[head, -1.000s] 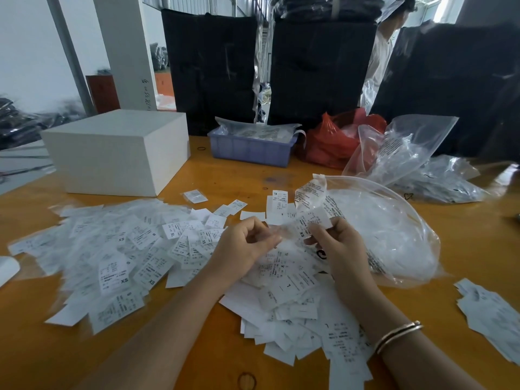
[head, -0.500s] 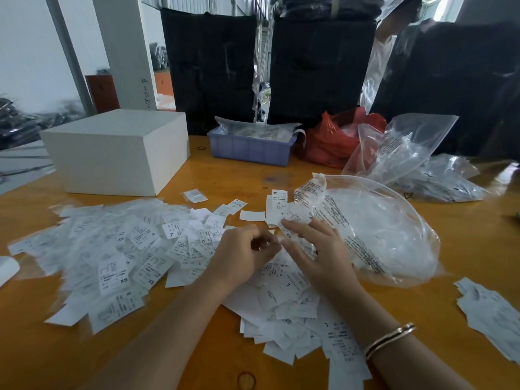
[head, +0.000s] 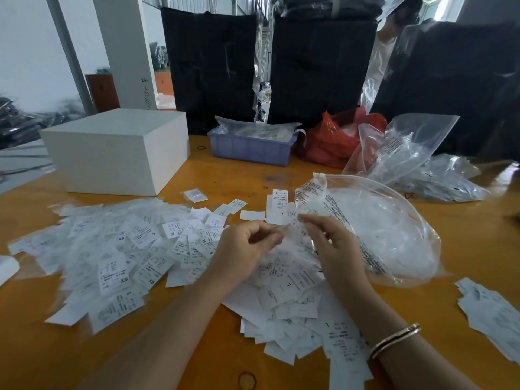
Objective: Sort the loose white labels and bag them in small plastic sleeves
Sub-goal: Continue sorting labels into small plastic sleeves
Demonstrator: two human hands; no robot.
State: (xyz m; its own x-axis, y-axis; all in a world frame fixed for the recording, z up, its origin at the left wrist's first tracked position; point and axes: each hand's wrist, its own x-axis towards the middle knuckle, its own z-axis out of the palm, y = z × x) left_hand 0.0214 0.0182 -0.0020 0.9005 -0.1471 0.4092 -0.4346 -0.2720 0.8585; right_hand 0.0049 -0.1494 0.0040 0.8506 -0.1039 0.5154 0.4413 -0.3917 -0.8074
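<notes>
Loose white labels [head: 292, 280] lie heaped on the wooden table under my two hands. Left of them spreads a wide heap of labels in small plastic sleeves [head: 118, 243], marked XS, S and XL. My left hand [head: 247, 249] has its fingers curled and pinches a small plastic sleeve [head: 292, 233], blurred, held just above the heap. My right hand [head: 336, 249] meets the sleeve's other side with curved fingertips. A big clear bag [head: 394, 237] of empty sleeves lies right behind my right hand, its mouth toward it.
A white box [head: 118, 156] stands at the back left, with a blue tray [head: 250, 146], a red bag [head: 334, 142] and more clear bags [head: 405, 153] behind. Another label pile [head: 492, 313] lies at the right edge. A person stands at the back right.
My right hand had spread over the label heap half a second ago. It has since lifted, and its fingers have come back to the sleeve that my left hand holds. My left hand stayed put.
</notes>
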